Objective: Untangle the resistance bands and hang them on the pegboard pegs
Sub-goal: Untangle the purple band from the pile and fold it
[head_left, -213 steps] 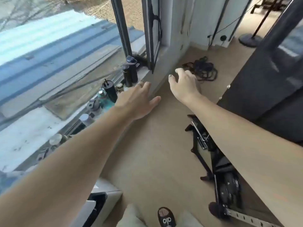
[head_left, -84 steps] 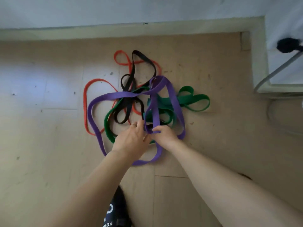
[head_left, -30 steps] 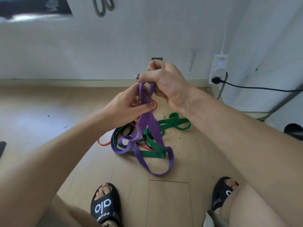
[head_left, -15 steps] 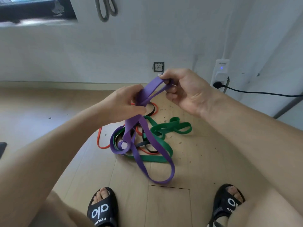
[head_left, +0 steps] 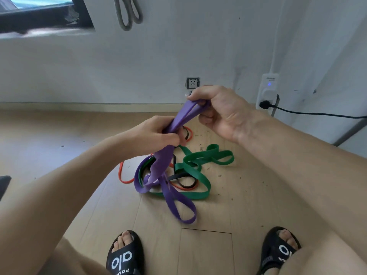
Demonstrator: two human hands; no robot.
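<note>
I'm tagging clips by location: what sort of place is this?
Probably a room at home used for exercise: pale wood-plank floor, white wall with a socket, tangled resistance bands such as the wide green rubber band, and grey loops hanging on the wall.

A tangle of resistance bands is laid on the floor, ahead of and between two sandalled feet. The left sandal and the right sandal are placed at the near edge of the floor, well apart. One band is raised out of the tangle and held above it: it is gripped lower down by the left hand and pinched higher up and further right by the right hand. Its lower loop is draped over the near side of the tangle. Behind the tangle, a wall socket is set in the wall just above the far edge of the floor. A power adapter is mounted to the right of it, with a cable led away to the right. Two looped bands are hung on the wall, above and left.
</note>
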